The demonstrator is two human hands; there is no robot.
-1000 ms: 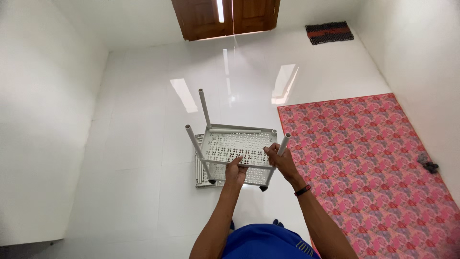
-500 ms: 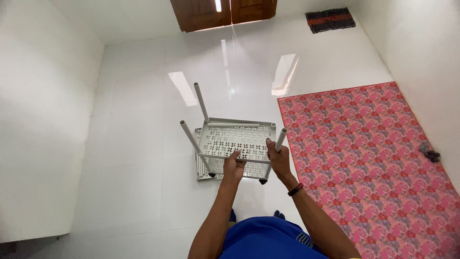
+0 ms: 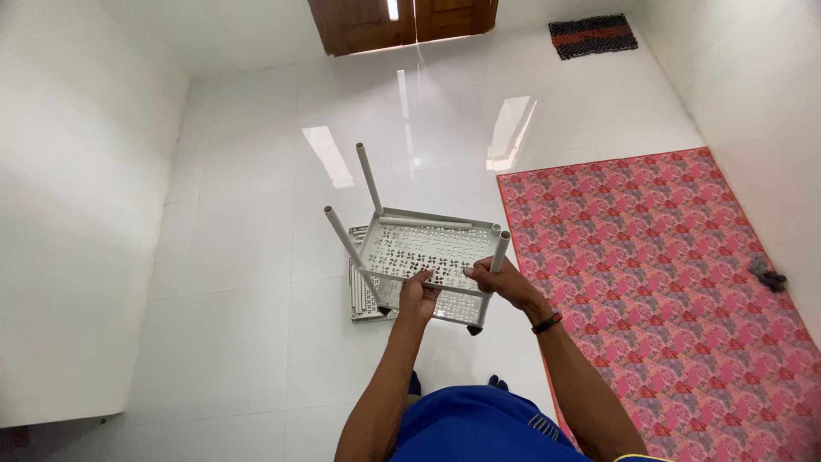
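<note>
Hands meet at the centre of the view over a pale grey perforated plastic rack shelf, a rectangular tray pierced with a pattern of small cut-outs and held tilted above the glossy white tiled floor; the left hand has its grip clenched on the near front rail of the shelf, fingers curled over the edge, and the right hand is grasping the base of the grey tubular leg at the shelf's near right corner, just at 3 o'clock from the left hand; a dark band circles the right wrist; two more grey tubular legs rise from the left side of the shelf and lean toward 11 o'clock, one from the far left corner and one from the near left corner; a small dark foot shows under the near right corner of the shelf; a second flat perforated grey shelf panel lies on the floor directly beneath the held one, its edge showing at 9 o'clock from the left hand; a pink floral patterned mat covers the floor at 3 o'clock, its edge near the right forearm; a small dark object lies on the mat close to the right wall; a brown wooden door stands at 12 o'clock, with a dark striped doormat at 1 o'clock beside it; the person's blue shirt fills the bottom edge at 6 o'clock.
</note>
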